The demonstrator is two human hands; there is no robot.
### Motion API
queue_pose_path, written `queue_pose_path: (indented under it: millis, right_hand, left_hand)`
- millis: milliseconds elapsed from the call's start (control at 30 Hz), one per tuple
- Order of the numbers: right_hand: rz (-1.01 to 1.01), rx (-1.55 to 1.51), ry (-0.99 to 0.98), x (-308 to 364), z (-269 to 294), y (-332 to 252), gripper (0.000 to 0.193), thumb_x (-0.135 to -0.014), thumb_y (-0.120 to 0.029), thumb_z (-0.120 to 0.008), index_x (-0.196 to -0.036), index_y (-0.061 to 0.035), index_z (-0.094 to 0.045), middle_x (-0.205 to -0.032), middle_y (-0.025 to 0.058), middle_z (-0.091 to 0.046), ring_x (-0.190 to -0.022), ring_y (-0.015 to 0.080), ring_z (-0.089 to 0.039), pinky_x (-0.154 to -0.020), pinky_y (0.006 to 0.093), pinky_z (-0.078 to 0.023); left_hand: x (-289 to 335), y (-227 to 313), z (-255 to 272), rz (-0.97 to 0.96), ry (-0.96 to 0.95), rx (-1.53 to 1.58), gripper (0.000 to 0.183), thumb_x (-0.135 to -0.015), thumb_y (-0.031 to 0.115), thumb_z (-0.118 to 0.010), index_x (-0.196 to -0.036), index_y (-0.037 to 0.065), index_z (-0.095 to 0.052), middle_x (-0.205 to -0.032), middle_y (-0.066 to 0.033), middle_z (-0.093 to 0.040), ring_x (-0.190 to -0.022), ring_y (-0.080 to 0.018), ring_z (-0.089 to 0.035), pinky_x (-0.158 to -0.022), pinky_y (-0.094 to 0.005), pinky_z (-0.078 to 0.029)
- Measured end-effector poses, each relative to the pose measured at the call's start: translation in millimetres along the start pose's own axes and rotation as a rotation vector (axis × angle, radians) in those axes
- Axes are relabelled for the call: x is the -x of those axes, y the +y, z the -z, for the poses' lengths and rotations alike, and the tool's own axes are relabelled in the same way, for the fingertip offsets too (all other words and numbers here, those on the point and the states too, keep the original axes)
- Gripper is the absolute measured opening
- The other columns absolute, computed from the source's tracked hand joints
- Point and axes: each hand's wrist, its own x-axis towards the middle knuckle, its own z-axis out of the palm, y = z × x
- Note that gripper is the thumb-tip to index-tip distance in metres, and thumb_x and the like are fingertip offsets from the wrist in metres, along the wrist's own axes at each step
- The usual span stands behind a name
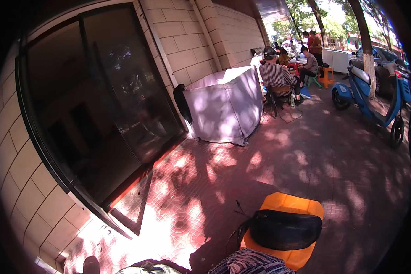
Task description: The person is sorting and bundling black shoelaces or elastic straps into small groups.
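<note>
Neither my left hand nor my right hand shows in the head view. Near the lower edge stands an orange plastic stool [293, 201]. On top of it lies a black rounded pouch [285, 229], with what looks like a thin dark strap at its left side. A dark, purple-striped cloth [253, 264] overlaps the stool's near side; whether it is worn or loose I cannot tell. Left of that, a pale greenish fabric [153, 268] just enters the picture. A dark rounded shape [91, 265], perhaps a shoe tip, shows at the lower left.
A dark glass door [105, 86] in a tiled wall [180, 36] fills the left. A grey cloth-covered stand [226, 107] is against the wall. Beyond it several people sit, one in a striped shirt [278, 75]. A blue scooter [370, 98] stands right, beside a tree [367, 50].
</note>
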Motion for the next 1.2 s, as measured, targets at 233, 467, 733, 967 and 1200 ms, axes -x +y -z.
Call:
queue_pose_path:
  millis: [233, 467, 733, 967, 1200]
  right_hand:
    - [0.037, -0.003, -0.001, -2, -9, 2, 0.029, -0.078, -0.005, -0.053, -0.106, 0.0009, -0.053, -0.076, 0.0056, -0.058, -0.064, 0.0098, -0.055, -0.055, 0.0275, -0.045]
    - [0.054, 0.004, 0.021, 3, -9, 8, 0.029, -0.079, -0.005, -0.053, -0.107, 0.0009, -0.053, -0.076, 0.0057, -0.058, -0.064, 0.0099, -0.055, -0.055, 0.0276, -0.045]
    - [0.067, 0.019, 0.068, 13, -11, 12, 0.028, -0.079, -0.006, -0.053, -0.107, 0.0009, -0.053, -0.076, 0.0059, -0.058, -0.063, 0.0100, -0.055, -0.055, 0.0276, -0.045]
    - [0.036, -0.221, -0.411, 7, -146, 32, 0.028, -0.080, -0.006, -0.052, -0.107, 0.0009, -0.053, -0.076, 0.0060, -0.059, -0.063, 0.0101, -0.055, -0.054, 0.0277, -0.045]
    - [-0.615, -0.431, -1.102, 3, -220, -25, 0.029, -0.089, -0.012, -0.050, -0.113, 0.0038, -0.049, -0.068, 0.0065, -0.058, -0.050, 0.0104, -0.056, -0.042, 0.0200, -0.043]
  left_hand:
    - [12, 1, 8, 0.006, 0.070, 0.019, 0.028, -0.092, 0.007, -0.043, -0.118, -0.006, -0.045, -0.089, -0.0056, -0.049, -0.074, -0.0103, -0.043, -0.063, -0.0220, -0.036]
    - [15, -4, 12, 0.027, 0.116, 0.054, 0.028, -0.092, 0.006, -0.043, -0.118, -0.005, -0.044, -0.086, -0.0039, -0.048, -0.069, -0.0087, -0.041, -0.059, -0.0209, -0.035]
    - [20, -5, 14, 0.060, 0.146, 0.093, 0.027, -0.092, 0.006, -0.043, -0.117, -0.005, -0.044, -0.081, -0.0019, -0.046, -0.064, -0.0069, -0.039, -0.055, -0.0195, -0.034]
    - [177, -23, 41, 0.001, 0.737, 0.230, 0.027, -0.092, 0.006, -0.042, -0.117, -0.005, -0.044, -0.077, -0.0002, -0.045, -0.059, -0.0053, -0.037, -0.051, -0.0184, -0.033]
    - [327, -32, -28, -0.286, 1.583, 0.345, 0.022, -0.080, -0.004, -0.057, -0.102, -0.004, -0.056, -0.076, 0.0010, -0.050, -0.053, -0.0031, -0.042, -0.043, -0.0172, -0.029]
